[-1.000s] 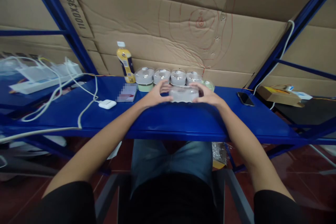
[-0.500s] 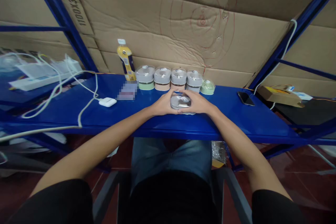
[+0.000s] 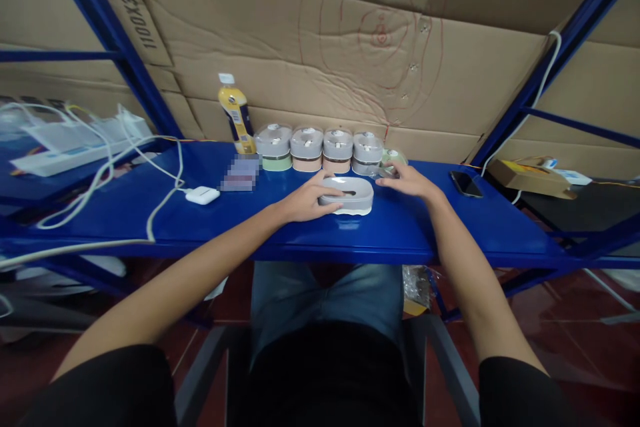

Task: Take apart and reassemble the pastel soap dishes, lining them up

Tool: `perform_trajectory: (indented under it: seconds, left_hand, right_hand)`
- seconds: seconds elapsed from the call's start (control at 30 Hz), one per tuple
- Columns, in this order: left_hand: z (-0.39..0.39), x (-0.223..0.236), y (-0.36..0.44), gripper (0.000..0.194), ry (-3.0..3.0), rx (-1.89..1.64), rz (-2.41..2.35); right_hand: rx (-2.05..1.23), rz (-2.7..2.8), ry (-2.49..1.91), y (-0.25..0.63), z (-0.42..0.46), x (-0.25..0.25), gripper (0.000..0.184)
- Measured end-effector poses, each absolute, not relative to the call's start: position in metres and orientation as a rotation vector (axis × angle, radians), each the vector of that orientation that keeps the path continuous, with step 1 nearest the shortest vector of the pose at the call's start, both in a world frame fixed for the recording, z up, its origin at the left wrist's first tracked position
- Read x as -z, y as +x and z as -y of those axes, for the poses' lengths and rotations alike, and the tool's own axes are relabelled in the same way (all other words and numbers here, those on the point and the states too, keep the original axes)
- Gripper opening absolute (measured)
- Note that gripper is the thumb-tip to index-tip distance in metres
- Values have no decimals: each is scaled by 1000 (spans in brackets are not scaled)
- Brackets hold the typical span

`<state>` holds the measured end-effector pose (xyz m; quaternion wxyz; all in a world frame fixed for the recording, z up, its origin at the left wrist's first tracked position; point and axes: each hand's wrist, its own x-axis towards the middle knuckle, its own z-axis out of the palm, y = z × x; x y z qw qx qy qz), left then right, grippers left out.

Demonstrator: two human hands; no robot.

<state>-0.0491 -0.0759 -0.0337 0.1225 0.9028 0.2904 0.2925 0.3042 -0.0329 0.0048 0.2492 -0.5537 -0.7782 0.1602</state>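
A light grey oval container (image 3: 356,203) with a scalloped white base stands on the blue table near its front edge. It is uncovered, and a small dark shape shows inside it. The fingers of my left hand (image 3: 313,200) wrap round its left end. To the right and apart from it, my right hand (image 3: 407,181) grips a clear plastic lid (image 3: 383,173), partly hidden by the fingers. Just behind that hand is a low green container (image 3: 395,156), partly covered by the hand and the lid.
Several clear-lidded containers (image 3: 307,145) in green, pink and grey line the back. A yellow bottle (image 3: 237,113) stands left of them. White earphone case (image 3: 202,195), cables (image 3: 150,220) and a blurred-out card (image 3: 241,172) lie left. A phone (image 3: 466,183) lies right; cardboard (image 3: 260,33) backs the table.
Both hands were together round the lidded container. My right hand has lifted the clear lid off and carried it to the right; my left hand stays at the container.
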Motion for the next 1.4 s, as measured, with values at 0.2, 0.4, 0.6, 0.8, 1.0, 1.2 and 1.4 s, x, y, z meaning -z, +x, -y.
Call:
perform_trajectory:
  seconds: [0.2, 0.4, 0.6, 0.8, 1.0, 1.2, 1.4]
  left_hand:
    - [52, 28, -78, 52, 2570, -1031, -1051]
    - [28, 30, -129, 52, 2436, -1005, -1312]
    - [23, 35, -135, 56, 2429, -858, -1378]
    - [30, 28, -129, 60, 2438, -962, -1359]
    - [63, 15, -83, 82, 2453, -1073, -1083]
    - [68, 26, -42, 105, 2498, -851, -934]
    - [57, 30, -39, 119, 2440, -945, -799]
  right_hand:
    - [-469, 2234, -1643, 304, 35, -8, 90]
    - [-524, 2326, -1603, 307, 33, -5, 93]
    - [-577, 2326, -1637, 307, 35, -7, 101]
    - [-523, 2330, -1710, 307, 40, -14, 104]
    - [-431, 2241, -1690, 316, 39, -19, 90]
    - [-353, 2131, -1154, 299, 50, -23, 88]
    - [-389, 2387, -904, 249, 57, -12, 87]
